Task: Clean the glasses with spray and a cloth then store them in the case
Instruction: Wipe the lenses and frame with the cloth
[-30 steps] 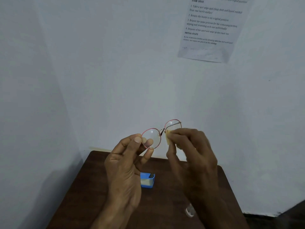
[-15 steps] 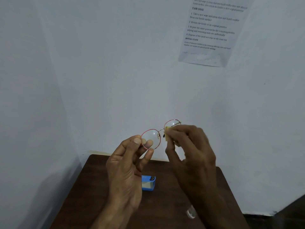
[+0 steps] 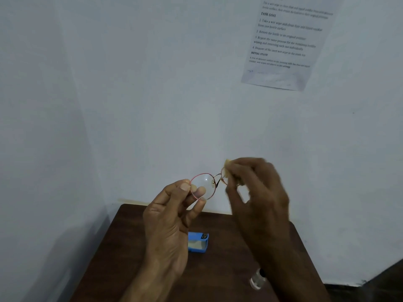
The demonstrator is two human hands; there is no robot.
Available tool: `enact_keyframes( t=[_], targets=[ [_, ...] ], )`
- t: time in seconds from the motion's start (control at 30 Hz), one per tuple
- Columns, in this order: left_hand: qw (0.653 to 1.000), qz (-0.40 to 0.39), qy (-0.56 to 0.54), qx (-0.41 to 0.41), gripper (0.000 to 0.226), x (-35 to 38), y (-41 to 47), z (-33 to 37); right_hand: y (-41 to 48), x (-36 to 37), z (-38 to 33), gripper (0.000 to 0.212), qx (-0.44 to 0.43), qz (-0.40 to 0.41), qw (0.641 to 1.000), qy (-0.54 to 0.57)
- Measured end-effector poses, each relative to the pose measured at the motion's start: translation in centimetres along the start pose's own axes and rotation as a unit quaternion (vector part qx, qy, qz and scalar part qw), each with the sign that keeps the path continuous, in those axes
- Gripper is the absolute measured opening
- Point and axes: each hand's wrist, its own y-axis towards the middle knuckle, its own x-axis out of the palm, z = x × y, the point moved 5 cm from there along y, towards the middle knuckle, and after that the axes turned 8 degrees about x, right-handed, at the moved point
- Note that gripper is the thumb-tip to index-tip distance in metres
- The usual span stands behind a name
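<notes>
Head view only. The glasses (image 3: 204, 186) are held up in mid-air, well above the table (image 3: 135, 247), in front of the wall and between both hands. Long axis runs L-R, rising slightly to the R. Temples can't be made out.

L hand (image 3: 168, 225): raised from below, palm side partly toward the camera. The outer rim of the L-side lens is pinched between thumb (image 3: 185, 186) and fingertips; one fingertip is seen through the lens. The other fingers are loosely curled under it.

R hand (image 3: 257, 192): motion-blurred, back of hand toward the camera, wrist low. A yellowish cloth (image 3: 227, 165) is pinched in curled fingers (image 3: 246, 166) and pressed on the R-side lens, which is mostly hidden by cloth and hand. Thumb is seen below the cloth; exact pad contact can't be told through the blur.

Key relation, as judged: the lens being wiped lies directly under the R fingertips, so the R hand is nearer to the work and the L acts as the brace at the far end of the axis. The L-side lens sits just beside the cloth, across the bridge. Step judged as wiping, approx. mid-task; storing not yet done.

On the table below: a blue box (image 3: 198, 243), poss. the case, and a small clear bottle (image 3: 257, 280) w/ dark cap, prob. the spray, near the R forearm. Both are well apart from the glasses. A printed sheet (image 3: 285, 44) is stuck on the wall.
</notes>
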Motion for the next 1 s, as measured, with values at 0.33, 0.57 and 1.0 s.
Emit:
enact_keyframes(
  t=[0.33,0.57,1.0],
  targets=[
    [1.0,0.0,-0.003,0.005,0.024,-0.4,0.6,0.4,-0.9,0.7,-2.0,0.018,-0.028,-0.01,1.0,0.006],
    [0.999,0.014,-0.042,-0.017,0.021,-0.1,0.3,-0.1,-2.7,0.9,-3.1,0.011,-0.035,-0.024,0.997,0.064],
    [0.994,0.025,-0.092,-0.047,0.024,-0.1,-0.2,-0.3,-2.7,0.1,-2.6,0.011,-0.006,-0.014,0.999,0.038]
  ],
)
